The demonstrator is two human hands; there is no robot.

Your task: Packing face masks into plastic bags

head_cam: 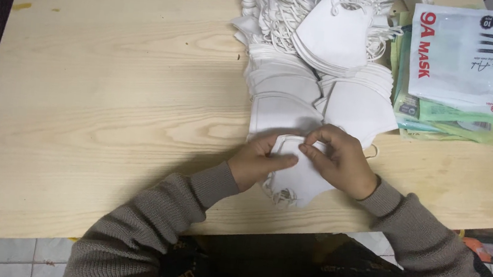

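Brown knit sleeves (148, 219) fill the bottom of the view, both of mine, coming up over the near edge of a pale wooden table (113, 83) with a strong grain. Below that edge I can see bits of light tiled floor (0, 253) on either side of me, and it's dark past the table's left side.

Both hands are on one folded white mask (297, 179) lying flat near the front edge, about middle-right. My left hand (259, 161) pinches its upper left corner between thumb and fingers, and my right hand (341, 159) grips the top edge just beside it, fingers curled over. So both are grasping the mask, neither is loose. The mask's long axis runs roughly away from me, tilted a bit left at the far end. Its wide flat edge is at the top under my fingers, and the rounded end with the bunched ear loops (282, 197) points back at me.

Just beyond my hands sits a big heap of white masks (314, 61), touching or nearly touching the one I hold. Right of the heap is a stack of flat packets (464, 63), white on top, green underneath.
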